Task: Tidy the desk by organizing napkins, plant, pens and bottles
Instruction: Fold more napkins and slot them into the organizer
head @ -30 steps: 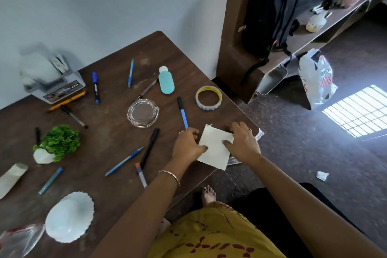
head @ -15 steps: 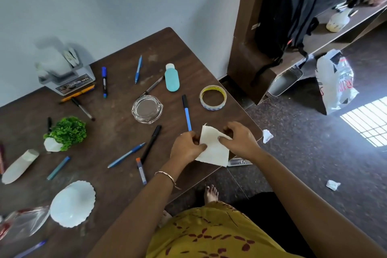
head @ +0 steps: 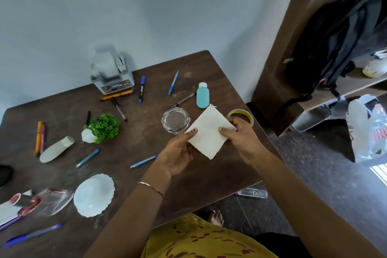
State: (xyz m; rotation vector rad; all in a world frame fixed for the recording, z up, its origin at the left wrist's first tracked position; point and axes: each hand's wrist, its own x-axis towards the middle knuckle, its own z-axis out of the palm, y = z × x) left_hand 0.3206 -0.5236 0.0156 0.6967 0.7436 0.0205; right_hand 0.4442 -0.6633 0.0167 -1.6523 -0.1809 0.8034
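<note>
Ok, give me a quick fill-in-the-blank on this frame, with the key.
1. The left hand and right hand together hold a folded white ____.
2. The teal bottle lying on the desk has a ____ cap.
3. The tape roll is partly hidden behind the ____ hand.
Missing: napkin; white; right.

Clear glass ashtray (head: 175, 121), upright; tape roll (head: 250, 119) near it, to the right; white scalloped dish (head: 94, 195) well apart; black backpack (head: 335, 44) on shelf (head: 356, 82); white plastic bag (head: 368, 130) on floor (head: 314, 163)
</note>
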